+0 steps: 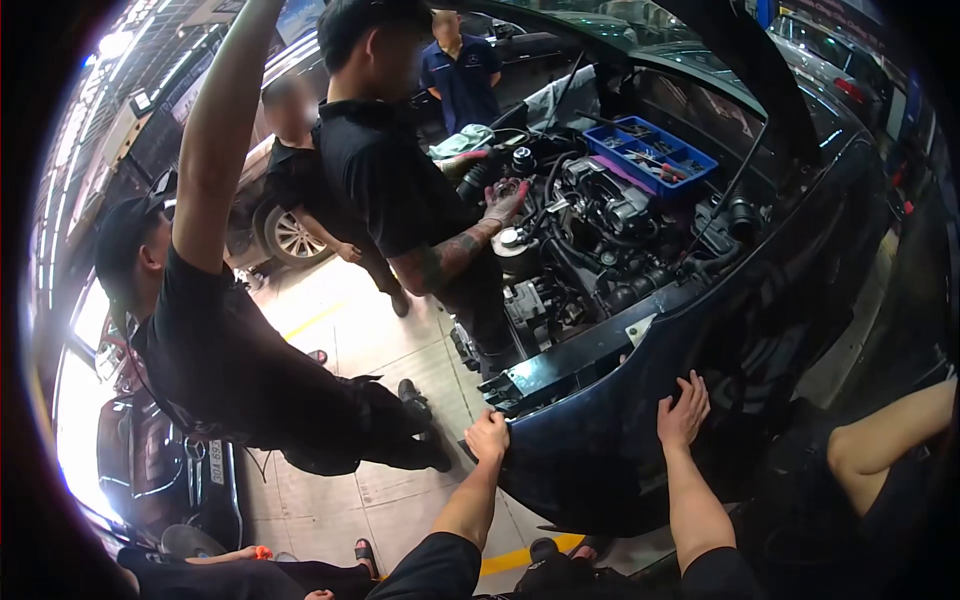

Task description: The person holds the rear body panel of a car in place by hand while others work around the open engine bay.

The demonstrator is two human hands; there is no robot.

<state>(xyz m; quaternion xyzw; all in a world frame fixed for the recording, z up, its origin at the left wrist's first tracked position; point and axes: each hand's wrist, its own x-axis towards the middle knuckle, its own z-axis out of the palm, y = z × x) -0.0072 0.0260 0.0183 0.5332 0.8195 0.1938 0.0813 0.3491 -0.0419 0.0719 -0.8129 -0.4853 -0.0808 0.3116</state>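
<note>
My left hand (487, 435) is closed around the front edge of a dark blue car fender (590, 440), its fingers curled over the rim. Farther right, my right hand (686, 408) lies against the outer face of the same panel with its fingers stretched out. Past the fender is the exposed engine (610, 200), full of hoses and metal parts. A blue divided tray (650, 155) with tools and small parts sits on top of the engine bay.
A co-worker in black (400, 170) leans at the engine bay with gloved hands. Another person (220, 350) stands at left, one arm raised. Others stand behind. A bent arm (890, 440) shows at right. A dark car (170, 460) is parked at lower left.
</note>
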